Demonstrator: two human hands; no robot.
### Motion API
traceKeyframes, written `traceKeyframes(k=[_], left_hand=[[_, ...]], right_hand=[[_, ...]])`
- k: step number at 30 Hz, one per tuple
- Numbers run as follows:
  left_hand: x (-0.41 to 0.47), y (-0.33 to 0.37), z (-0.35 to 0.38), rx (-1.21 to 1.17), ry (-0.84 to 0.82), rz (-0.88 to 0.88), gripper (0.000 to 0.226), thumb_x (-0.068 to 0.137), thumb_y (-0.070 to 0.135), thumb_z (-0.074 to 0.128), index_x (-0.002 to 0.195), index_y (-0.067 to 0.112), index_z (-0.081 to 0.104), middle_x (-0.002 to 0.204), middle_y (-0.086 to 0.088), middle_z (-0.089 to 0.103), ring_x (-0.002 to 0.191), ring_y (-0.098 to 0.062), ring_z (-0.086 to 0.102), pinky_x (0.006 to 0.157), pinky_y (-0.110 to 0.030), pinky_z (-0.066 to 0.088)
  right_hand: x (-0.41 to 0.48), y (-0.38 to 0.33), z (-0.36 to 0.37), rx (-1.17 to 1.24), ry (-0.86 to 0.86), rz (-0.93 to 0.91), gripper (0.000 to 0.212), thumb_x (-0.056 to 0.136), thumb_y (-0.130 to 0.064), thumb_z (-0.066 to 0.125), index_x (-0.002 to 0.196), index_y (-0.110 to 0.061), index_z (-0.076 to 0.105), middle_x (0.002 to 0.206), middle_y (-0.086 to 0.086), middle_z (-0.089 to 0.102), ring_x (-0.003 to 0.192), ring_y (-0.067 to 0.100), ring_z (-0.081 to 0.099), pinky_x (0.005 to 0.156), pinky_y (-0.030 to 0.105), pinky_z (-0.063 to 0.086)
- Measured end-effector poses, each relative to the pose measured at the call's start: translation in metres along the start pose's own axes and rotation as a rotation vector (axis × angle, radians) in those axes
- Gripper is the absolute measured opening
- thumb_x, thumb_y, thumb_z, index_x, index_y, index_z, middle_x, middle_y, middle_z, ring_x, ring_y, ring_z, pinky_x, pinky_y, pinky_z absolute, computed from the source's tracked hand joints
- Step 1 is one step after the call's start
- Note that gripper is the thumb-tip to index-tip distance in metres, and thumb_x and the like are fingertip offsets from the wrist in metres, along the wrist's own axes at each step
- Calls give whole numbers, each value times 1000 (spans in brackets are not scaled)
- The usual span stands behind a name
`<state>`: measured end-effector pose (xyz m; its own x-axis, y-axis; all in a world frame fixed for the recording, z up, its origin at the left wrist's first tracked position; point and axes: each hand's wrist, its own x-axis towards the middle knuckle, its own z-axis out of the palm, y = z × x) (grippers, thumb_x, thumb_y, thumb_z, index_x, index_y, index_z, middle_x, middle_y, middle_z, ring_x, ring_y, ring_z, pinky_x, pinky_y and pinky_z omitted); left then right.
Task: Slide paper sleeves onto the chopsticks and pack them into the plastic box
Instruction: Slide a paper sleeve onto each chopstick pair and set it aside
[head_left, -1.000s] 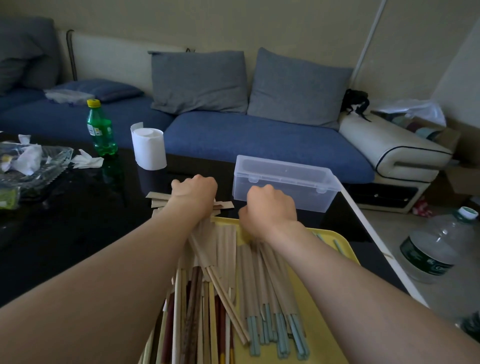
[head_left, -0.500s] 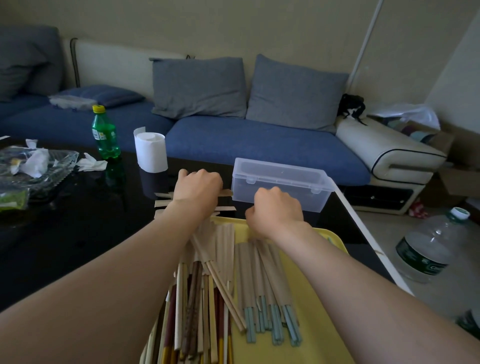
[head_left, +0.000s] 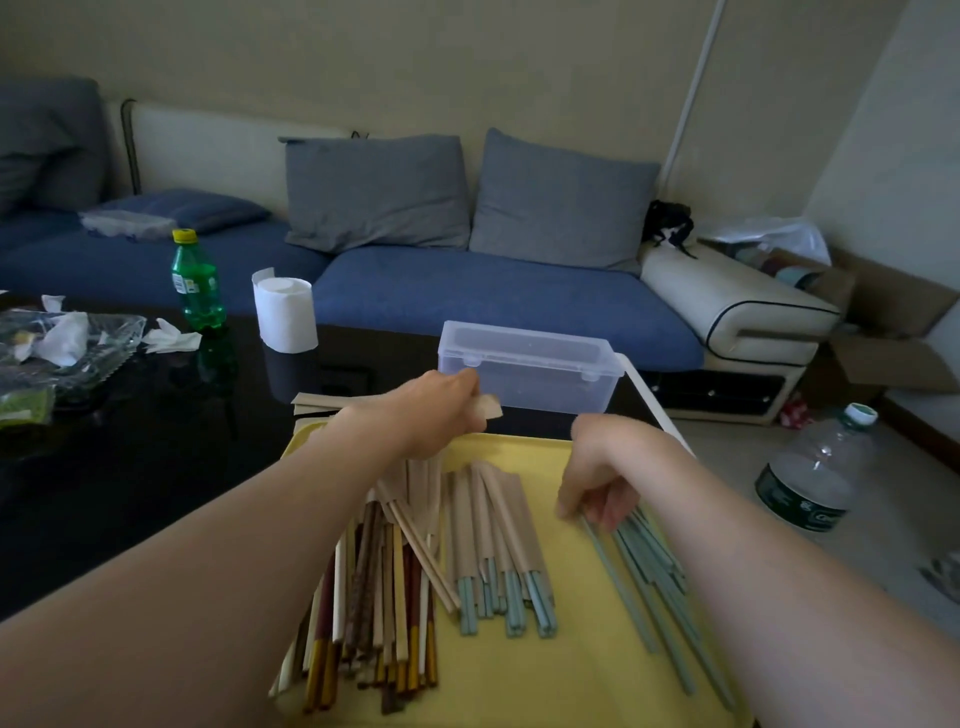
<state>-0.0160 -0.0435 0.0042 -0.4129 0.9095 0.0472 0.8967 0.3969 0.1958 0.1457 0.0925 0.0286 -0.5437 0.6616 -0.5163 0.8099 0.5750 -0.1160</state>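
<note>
A yellow tray (head_left: 582, 670) holds mixed bare chopsticks (head_left: 374, 613) at the left, sleeved pale-blue chopsticks (head_left: 498, 540) in the middle and bare pale-blue chopsticks (head_left: 649, 577) at the right. My left hand (head_left: 436, 410) pinches a brown paper sleeve (head_left: 488, 405) just in front of the clear plastic box (head_left: 530, 364), whose lid is closed. My right hand (head_left: 597, 483) curls its fingers over the top ends of the bare pale-blue chopsticks. More paper sleeves (head_left: 317, 402) lie on the table beyond the tray.
The black table (head_left: 130, 441) carries a green bottle (head_left: 195, 280), a paper roll (head_left: 284, 314), crumpled tissues (head_left: 171, 340) and a clear dish (head_left: 62, 348) at the left. A blue sofa (head_left: 467, 296) stands behind. A large water bottle (head_left: 815, 473) stands on the floor at the right.
My left hand has lifted a paper sleeve and moved right toward the box. My right hand has moved down and right onto the bare pale-blue chopsticks.
</note>
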Motion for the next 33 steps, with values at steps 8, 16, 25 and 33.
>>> traceKeyframes(k=[8, 16, 25, 33], left_hand=[[-2, 15, 1, -143, -93, -25, 30, 102, 34, 63, 127, 19, 54, 117, 0, 61, 102, -17, 61, 84, -29, 51], [-1, 20, 6, 72, -28, -7, 29, 102, 31, 61, 130, 30, 56, 128, 2, 58, 130, -26, 46, 122, -60, 19], [0, 18, 7, 64, -15, 4, 26, 103, 31, 60, 129, 35, 57, 119, 7, 52, 133, -28, 43, 123, -62, 12], [-2, 16, 2, -161, -24, 89, 23, 90, 23, 80, 110, 29, 69, 111, 9, 64, 109, -15, 60, 101, -42, 54]], right_hand=[[-6, 14, 6, 21, -114, -72, 21, 90, -7, 87, 100, 8, 77, 85, 17, 82, 84, 27, 83, 84, 38, 69], [-7, 6, 4, 375, 189, -411, 12, 101, -16, 65, 103, -4, 69, 90, 17, 73, 68, 30, 81, 64, 38, 66], [2, 11, 5, 304, 213, -445, 10, 100, -14, 68, 99, -14, 78, 93, 5, 75, 70, 21, 81, 70, 34, 68], [12, 10, 1, 518, 262, -389, 53, 82, -23, 96, 126, -17, 68, 108, 12, 77, 72, 14, 79, 61, 22, 58]])
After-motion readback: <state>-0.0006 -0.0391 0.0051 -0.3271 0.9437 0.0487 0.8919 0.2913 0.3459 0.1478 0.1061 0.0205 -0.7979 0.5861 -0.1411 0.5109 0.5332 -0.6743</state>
